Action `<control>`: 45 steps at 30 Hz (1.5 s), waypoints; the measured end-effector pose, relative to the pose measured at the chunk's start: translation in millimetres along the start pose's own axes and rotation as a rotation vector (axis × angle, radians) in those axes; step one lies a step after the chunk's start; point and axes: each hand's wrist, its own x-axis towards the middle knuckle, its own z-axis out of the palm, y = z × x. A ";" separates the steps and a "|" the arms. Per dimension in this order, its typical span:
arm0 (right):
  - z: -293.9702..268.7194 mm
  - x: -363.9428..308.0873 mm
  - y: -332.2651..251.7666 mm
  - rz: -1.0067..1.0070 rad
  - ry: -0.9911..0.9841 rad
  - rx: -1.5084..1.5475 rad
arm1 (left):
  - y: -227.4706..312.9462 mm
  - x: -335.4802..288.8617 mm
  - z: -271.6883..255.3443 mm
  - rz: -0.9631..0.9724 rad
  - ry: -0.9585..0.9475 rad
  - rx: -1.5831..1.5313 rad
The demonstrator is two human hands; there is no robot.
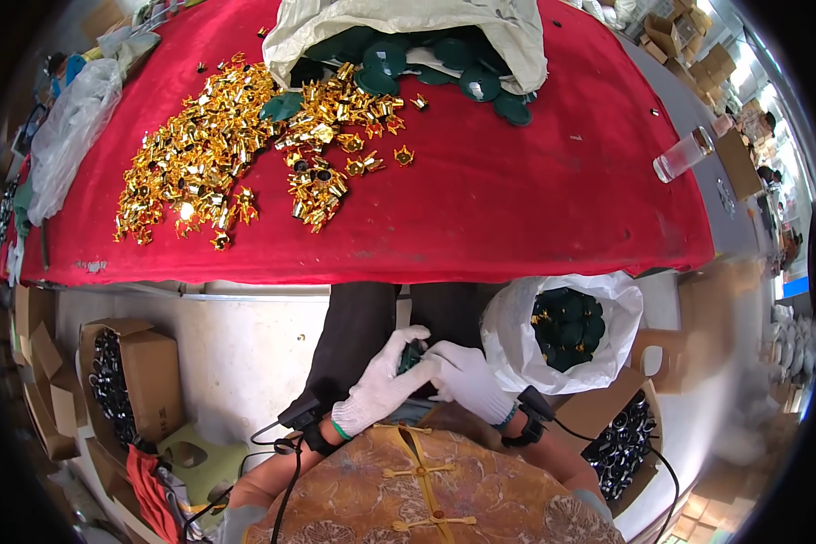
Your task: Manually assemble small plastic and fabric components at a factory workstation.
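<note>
Both hands wear white knit gloves and meet above my lap, just below the table's near edge. My left hand (379, 385) is closed around a small dark green piece (412, 355), mostly covered by the fingers. Against that same piece my right hand (471, 376) presses its bent fingers, its thumb side toward the left hand. On the table lies a wide heap of shiny gold claw-shaped caps (199, 150). Behind them a white woven sack (408, 14) lies with its mouth toward me, and dark green round discs (385, 59) spill from it.
Right of my lap stands a white sack (616, 363) of green discs with gold caps. Cartons of dark shiny parts (109, 381) (624, 444) flank me. A red cloth (517, 199) covers the table; a clear glass (683, 156) lies near its right edge, a plastic bag (77, 136) at left.
</note>
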 end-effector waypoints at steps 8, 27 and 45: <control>-26.7 -11.8 -1.3 -0.323 -0.057 -0.431 | -2.8 3.8 -2.3 -0.027 -0.154 -0.007; -30.1 70.7 -95.0 -0.691 0.300 -0.798 | -13.8 6.9 -25.8 -0.187 -0.061 -0.684; -98.4 224.2 -208.4 -0.823 0.560 -1.114 | 32.3 15.5 -49.4 -0.080 -0.041 -0.431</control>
